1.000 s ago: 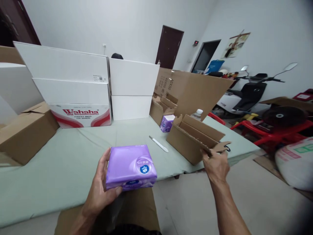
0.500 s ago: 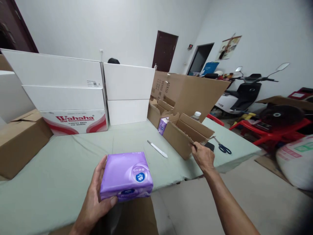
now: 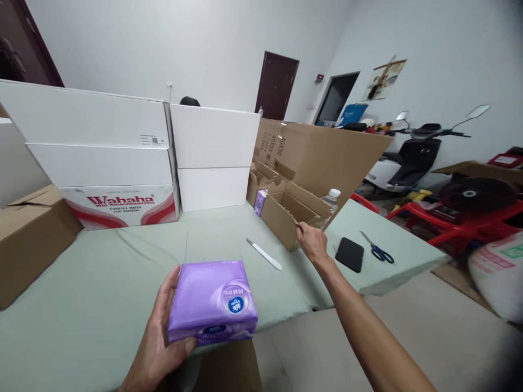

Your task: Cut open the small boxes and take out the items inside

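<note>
A purple tissue pack with a blue round logo is gripped from its left side by my left hand, thumb along the front face. It is held at the table's near edge. My right hand pinches the near top corner of an open brown cardboard box standing on the table. A smaller purple pack stands against the box's left side. Between the two hands lies a white-handled knife or cutter.
White boxes, one stack marked Wahaha, and a large brown carton line the back. A black flat object and scissors lie right of my right forearm. A clear bottle is behind the box. A person's head top shows behind the boxes.
My right hand has moved the open cardboard box left and farther back, uncovering the black flat object. The purple tissue pack stays in my left hand, slightly lower in view.
</note>
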### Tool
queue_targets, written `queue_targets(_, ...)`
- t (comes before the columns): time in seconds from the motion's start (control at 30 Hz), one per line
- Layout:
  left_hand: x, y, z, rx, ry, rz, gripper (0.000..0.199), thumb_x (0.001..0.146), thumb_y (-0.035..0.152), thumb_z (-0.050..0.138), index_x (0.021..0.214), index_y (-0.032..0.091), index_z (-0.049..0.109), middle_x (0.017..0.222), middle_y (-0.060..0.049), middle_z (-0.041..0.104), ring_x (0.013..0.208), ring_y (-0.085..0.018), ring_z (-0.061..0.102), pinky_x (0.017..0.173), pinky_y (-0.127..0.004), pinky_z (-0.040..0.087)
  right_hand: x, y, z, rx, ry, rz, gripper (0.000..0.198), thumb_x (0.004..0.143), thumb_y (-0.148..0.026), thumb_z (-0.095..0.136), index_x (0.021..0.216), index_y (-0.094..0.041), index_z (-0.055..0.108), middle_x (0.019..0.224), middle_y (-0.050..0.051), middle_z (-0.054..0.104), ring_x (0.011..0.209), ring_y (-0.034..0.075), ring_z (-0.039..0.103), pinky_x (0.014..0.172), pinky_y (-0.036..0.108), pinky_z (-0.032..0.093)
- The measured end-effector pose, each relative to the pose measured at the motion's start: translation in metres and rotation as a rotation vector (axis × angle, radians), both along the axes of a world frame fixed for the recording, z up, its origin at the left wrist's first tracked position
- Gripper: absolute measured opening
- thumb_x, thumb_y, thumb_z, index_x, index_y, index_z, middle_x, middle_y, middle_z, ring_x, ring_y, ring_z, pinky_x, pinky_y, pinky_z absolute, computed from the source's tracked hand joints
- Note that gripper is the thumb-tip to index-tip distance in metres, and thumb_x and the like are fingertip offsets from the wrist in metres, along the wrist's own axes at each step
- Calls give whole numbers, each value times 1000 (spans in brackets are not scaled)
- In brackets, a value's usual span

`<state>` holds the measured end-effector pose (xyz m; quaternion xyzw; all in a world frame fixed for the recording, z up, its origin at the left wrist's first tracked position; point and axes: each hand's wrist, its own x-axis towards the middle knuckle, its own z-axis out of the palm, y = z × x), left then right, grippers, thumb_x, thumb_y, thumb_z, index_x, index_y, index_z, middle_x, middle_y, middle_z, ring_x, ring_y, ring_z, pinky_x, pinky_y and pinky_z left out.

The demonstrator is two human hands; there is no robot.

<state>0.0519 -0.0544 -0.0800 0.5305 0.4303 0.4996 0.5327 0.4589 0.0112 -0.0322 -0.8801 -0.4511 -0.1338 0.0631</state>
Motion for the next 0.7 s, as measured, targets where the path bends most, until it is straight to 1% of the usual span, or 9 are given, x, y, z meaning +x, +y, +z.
queue_targets(0.1, 0, 4, -3, 15, 4, 16, 116, 54, 53, 90, 156, 27, 42, 150, -13, 56, 126, -42, 62, 103, -45, 56, -3, 26, 2, -10, 19, 9, 41, 105, -33, 40, 119, -19, 76, 106, 17, 79, 94, 25, 74, 73, 30, 44)
queue_targets(0.2, 1, 8, -7, 7, 23, 27, 115, 55, 53, 90, 156, 27, 42, 150, -13, 56, 125, -43, 62, 99, -45, 58, -5, 51, 5, -24, 39, 19, 41, 105, -33, 39, 121, -17, 75, 109, 20, 78, 98, 27, 74, 77, 32, 47)
queue_targets(0.27, 0, 11, -10, 0, 41, 31, 114, 56, 54, 89, 156, 28, 42, 150, -13, 55, 127, -44, 61, 97, -44, 59, -5, 68, 7, -29, 53, 25, 41, 105, -32, 40, 123, -17, 74, 112, 21, 77, 102, 28, 73, 81, 32, 47)
queue_targets(0.4, -1, 18, -19, 34, 39, 26, 112, 57, 58, 88, 156, 30, 43, 153, -11, 54, 135, -44, 56, 101, -45, 57, -1, 100, 12, -37, 91, 25, 40, 104, -29, 42, 127, -14, 71, 116, 24, 75, 107, 28, 72, 86, 34, 48)
queue_targets(0.5, 0, 23, -20, 20, 27, 14, 116, 56, 64, 89, 157, 29, 41, 153, -12, 54, 132, -44, 58, 99, -44, 59, 2, 122, 17, -45, 128, 35, 41, 103, -24, 42, 134, -12, 67, 121, 26, 73, 111, 30, 71, 87, 35, 48)
queue_targets(0.57, 1, 26, -16, 2, 20, 13, 119, 56, 65, 89, 157, 27, 40, 152, -13, 54, 128, -43, 61, 96, -43, 60, 4, 133, 20, -51, 155, 58, 49, 101, -25, 45, 147, -12, 55, 125, 26, 72, 114, 31, 70, 89, 36, 48)
queue_targets(0.63, 4, 27, -10, -1, 16, 21, 118, 56, 62, 90, 157, 26, 41, 150, -15, 55, 124, -42, 64, 93, -43, 61, 3, 137, 21, -66, 179, 90, 66, 100, -29, 50, 162, -14, 34, 130, 25, 70, 118, 33, 69, 91, 39, 49)
queue_targets(0.7, 7, 26, -4, 8, 9, 28, 114, 57, 57, 91, 156, 25, 44, 146, -16, 57, 120, -41, 65, 87, -43, 62, -1, 132, 20, -46, 205, 118, 83, 98, -32, 55, 168, -15, 15, 135, 25, 68, 121, 36, 67, 95, 44, 49)
